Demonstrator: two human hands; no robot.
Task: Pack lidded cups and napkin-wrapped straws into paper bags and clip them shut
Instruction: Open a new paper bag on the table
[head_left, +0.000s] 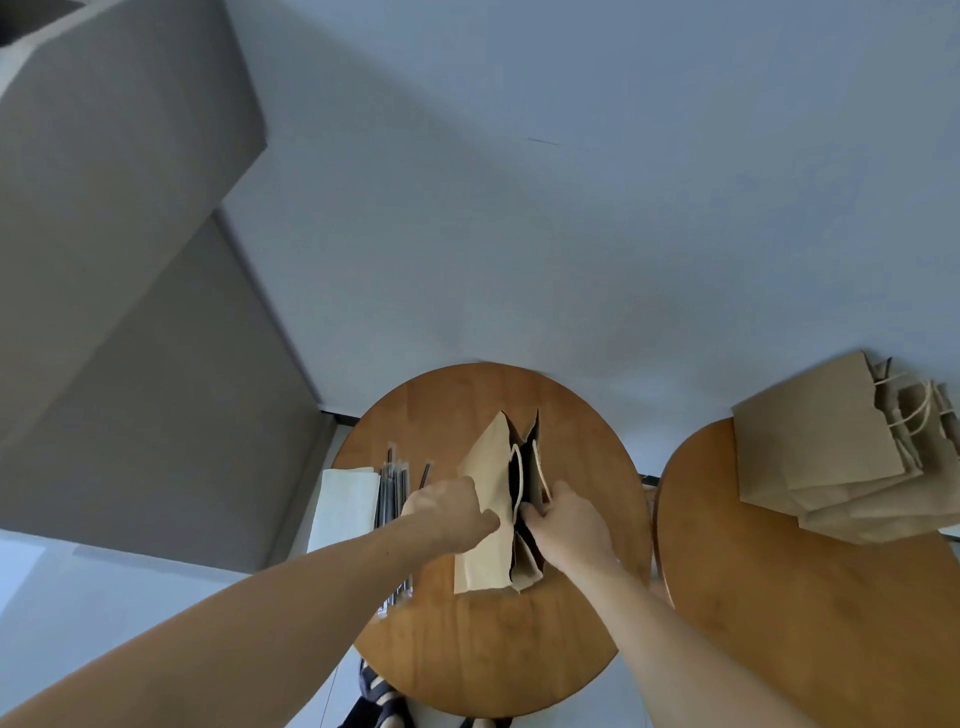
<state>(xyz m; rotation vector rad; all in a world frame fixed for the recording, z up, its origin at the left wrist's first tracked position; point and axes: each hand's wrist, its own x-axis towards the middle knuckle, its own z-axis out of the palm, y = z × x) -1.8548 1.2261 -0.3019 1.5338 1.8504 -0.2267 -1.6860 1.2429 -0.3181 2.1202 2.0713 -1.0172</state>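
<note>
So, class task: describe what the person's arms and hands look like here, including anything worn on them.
Both forearms are bare up to the frame edge, with no sleeves in view. The left hand and right hand wear no gloves. No watch, bracelet or ring shows in this view.

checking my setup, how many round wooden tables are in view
2: one round table in the centre under the open paper bag and both hands, one to its right, cut off by the frame, bearing stacked bags.

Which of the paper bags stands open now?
The bag on the left round table, held between both hands, stands with its mouth open. The others lie flat in a stack on the right table.
</note>
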